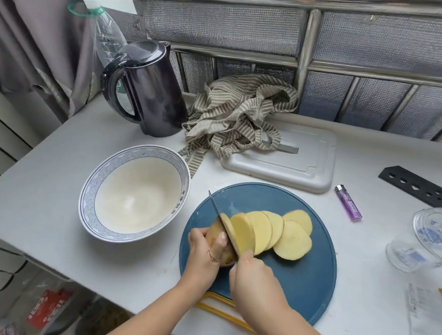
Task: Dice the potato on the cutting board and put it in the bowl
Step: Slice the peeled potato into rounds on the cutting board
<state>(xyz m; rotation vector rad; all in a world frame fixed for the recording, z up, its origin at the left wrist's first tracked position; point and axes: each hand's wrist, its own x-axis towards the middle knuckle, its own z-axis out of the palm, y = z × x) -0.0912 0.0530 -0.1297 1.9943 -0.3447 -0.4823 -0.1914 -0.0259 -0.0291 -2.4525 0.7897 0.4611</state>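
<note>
- Bowl, white ceramic, blue wave-patterned rim (113, 175): stood on the pale grey bench (48, 197) just left of the board, with nothing in it. It is nearer to the left grip than to the right.
- Left grip (204, 249): curled round the uncut, brown-skinned end of the potato (213, 228), which is held down on the board.
- Knife, thin dark blade (217, 209): set across the potato's long axis, which runs from lower left to upper right. The uncut end lies left of the blade.
- Right grip (253, 281): clamped on the knife handle, which is hidden inside it.
- Slices, pale yellow rounds (290, 237): fanned rightward and overlapping, none yet diced.
- Board, round, dark blue plastic (302, 286): near edge partly covered by the forearms. How much potato is left under the fingers cannot be told.
</note>
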